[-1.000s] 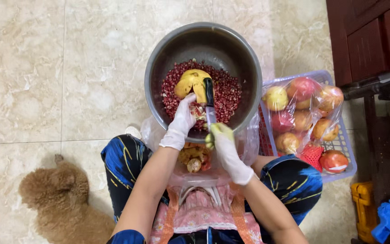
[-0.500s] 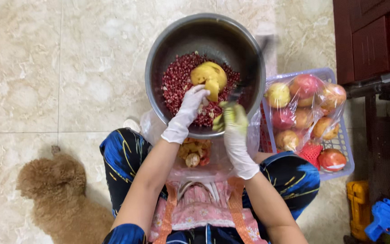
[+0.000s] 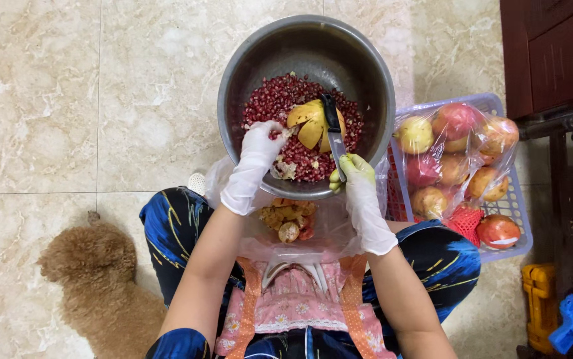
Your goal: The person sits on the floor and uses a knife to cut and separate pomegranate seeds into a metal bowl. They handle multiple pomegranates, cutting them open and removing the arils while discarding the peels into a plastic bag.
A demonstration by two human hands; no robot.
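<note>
2 gloved hands: our right hand [image 3: 353, 174] grips a knife [image 3: 333, 135] on the split pomegranate [image 3: 311, 124] in the bowl [image 3: 236, 100]; left hand [image 3: 260, 143] pinches pith. The blade could slip toward fingers.

Both hands wear thin, translucent white gloves that end at the wrists: the left hand [image 3: 260, 149] and the right hand [image 3: 359, 189]. The forearms are bare. A pink apron with orange straps covers dark blue patterned trousers.
</note>
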